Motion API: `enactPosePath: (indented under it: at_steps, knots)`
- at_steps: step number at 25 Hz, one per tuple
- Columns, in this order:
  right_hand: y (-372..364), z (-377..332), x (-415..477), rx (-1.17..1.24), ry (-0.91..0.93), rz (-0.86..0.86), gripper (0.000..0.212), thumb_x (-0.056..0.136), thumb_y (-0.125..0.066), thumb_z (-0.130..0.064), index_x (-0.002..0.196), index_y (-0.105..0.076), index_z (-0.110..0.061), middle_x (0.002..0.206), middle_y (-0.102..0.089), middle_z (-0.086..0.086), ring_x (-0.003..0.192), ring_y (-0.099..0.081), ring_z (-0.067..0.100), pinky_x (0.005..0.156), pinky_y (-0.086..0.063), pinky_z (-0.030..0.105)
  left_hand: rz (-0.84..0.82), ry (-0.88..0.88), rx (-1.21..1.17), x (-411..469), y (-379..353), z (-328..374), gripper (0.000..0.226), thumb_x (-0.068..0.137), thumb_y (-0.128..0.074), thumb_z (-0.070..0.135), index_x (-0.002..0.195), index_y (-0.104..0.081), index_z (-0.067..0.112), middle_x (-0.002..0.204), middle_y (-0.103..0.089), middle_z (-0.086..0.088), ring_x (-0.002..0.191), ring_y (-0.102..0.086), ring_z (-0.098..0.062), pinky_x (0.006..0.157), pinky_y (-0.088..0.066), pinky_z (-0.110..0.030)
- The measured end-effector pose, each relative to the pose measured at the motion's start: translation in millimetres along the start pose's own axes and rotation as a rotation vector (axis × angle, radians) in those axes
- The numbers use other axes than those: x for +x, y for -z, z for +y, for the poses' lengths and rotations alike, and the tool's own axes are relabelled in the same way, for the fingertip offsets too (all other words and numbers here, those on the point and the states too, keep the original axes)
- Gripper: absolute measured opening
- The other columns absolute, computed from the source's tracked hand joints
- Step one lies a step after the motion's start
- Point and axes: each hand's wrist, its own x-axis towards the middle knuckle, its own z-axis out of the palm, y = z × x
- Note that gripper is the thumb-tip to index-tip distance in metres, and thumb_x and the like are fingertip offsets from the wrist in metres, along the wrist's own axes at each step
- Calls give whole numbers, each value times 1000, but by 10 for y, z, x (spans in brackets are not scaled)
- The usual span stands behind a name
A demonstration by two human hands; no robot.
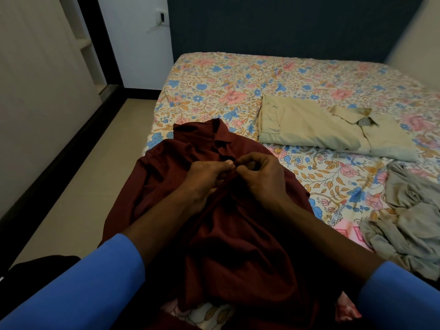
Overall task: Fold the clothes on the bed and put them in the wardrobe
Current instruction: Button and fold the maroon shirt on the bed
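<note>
Floral bedding is covering the bed (238,86), which is standing against a dark blue wall (285,25). A maroon shirt (238,246) is lying at its near left corner, collar pointing away. Both hands are meeting at the front opening just below the collar: the left hand (204,179) and right hand (259,177) are each pinching the fabric with curled fingers (fingertips almost touching). A folded beige shirt (309,129) is lying further right, a crumpled grey garment (409,215) nearer
</note>
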Motion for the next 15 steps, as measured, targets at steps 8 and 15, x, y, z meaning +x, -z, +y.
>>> enactPosePath:
  at_steps: [8, 15]
  knots:
    - [-71, 19, -74, -191, 367, 53, 19, 93, -63, -6, 100, -79, -13, 95, -70, -2, 84, -65, 8, 71, -56, 25, -23, 90, -336, 82, -56, -48, 30, 88, -78, 27, 111, -76, 7, 110, -78, -8, 105, -74, -22, 93, -58, -32]
    - [39, -15, 76, 144, -57, -37, 14, 91, -78, -24, 103, -75, -17, 87, -79, 0, 82, -76, 13, 78, -64, 35, 26, -55, -222, 83, -59, -56, 12, 93, -73, 6, 104, -73, 3, 99, -78, -13, 87, -77, -21, 69, -60, -26]
